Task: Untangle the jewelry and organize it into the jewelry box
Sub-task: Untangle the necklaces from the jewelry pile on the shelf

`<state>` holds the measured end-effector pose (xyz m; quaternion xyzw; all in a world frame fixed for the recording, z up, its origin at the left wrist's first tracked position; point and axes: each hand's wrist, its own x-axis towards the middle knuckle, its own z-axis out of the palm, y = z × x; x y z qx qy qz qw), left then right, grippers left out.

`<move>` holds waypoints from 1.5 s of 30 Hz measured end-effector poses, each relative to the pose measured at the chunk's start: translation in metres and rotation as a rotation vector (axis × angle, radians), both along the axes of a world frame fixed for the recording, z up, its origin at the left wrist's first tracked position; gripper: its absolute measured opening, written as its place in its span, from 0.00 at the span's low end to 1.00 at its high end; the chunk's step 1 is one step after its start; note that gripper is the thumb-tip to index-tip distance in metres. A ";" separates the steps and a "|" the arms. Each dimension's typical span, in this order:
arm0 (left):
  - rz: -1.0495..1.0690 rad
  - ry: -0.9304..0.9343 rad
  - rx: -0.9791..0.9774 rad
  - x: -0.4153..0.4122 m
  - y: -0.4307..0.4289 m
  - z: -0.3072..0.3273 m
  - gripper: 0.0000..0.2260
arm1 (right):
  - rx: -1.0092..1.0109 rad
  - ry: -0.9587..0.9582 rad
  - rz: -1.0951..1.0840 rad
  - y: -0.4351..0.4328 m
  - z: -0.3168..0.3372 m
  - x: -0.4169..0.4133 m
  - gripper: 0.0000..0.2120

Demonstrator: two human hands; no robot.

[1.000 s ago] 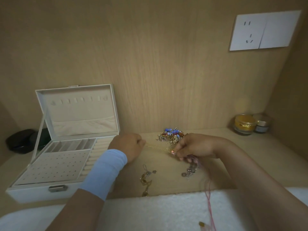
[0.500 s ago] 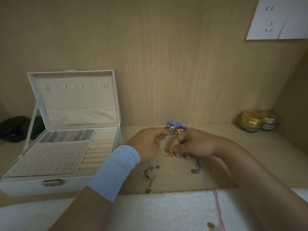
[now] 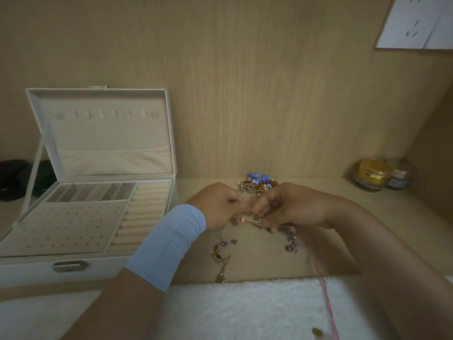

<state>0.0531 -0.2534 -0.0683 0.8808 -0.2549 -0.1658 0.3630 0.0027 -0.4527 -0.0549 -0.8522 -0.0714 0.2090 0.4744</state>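
Head view, centre frame: left hand (image 3: 217, 204) and right hand (image 3: 290, 204), fingers curled, pinching thin gold chain (image 3: 252, 212) between them. Left of frame: white padded jewelry box (image 3: 110, 266), lid up. Step: untangling. Next, likely: gentle teasing apart, no tugging.

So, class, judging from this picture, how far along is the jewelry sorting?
Barely started. Done: the jewelry box stands open, but its compartments look empty. In hand: the left hand and right hand pinch a thin gold chain between them. Left: the colourful pile, the gold pieces, the silver pieces and the red cord lie outside the box.
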 end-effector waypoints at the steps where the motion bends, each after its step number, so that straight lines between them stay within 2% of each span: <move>1: 0.010 -0.036 0.014 0.000 0.000 -0.001 0.08 | -0.004 0.008 -0.003 0.000 0.000 0.000 0.12; 4: 0.045 -0.074 -0.003 0.000 0.000 -0.001 0.07 | -0.058 0.018 -0.027 -0.001 0.000 0.001 0.14; 9: 0.082 -0.029 -0.072 -0.005 0.001 0.005 0.09 | -0.103 0.053 -0.062 -0.003 0.003 -0.001 0.15; 13: 0.128 -0.004 -0.085 -0.005 0.003 0.008 0.10 | -0.163 0.013 -0.058 -0.006 0.003 0.001 0.10; 17: 0.169 0.104 -0.140 -0.004 0.006 0.011 0.10 | -0.217 -0.004 -0.062 -0.005 0.004 0.001 0.03; 23: 0.148 0.131 -0.256 -0.006 0.006 0.023 0.11 | -0.179 -0.049 -0.003 -0.002 0.004 0.000 0.05; 28: 0.207 0.151 -0.253 -0.004 0.010 0.025 0.11 | -0.247 -0.085 0.002 0.000 0.006 -0.001 0.01; 33: 0.217 0.047 -0.094 0.000 0.019 0.023 0.11 | -0.353 -0.040 -0.039 -0.002 0.009 -0.001 0.04; 40: 0.197 -0.337 0.302 0.001 0.022 0.022 0.13 | -0.534 -0.066 -0.076 -0.001 0.012 -0.001 0.11; 45: 0.187 -0.315 0.579 0.002 0.023 0.019 0.11 | -0.710 -0.137 -0.090 0.000 0.013 0.000 0.10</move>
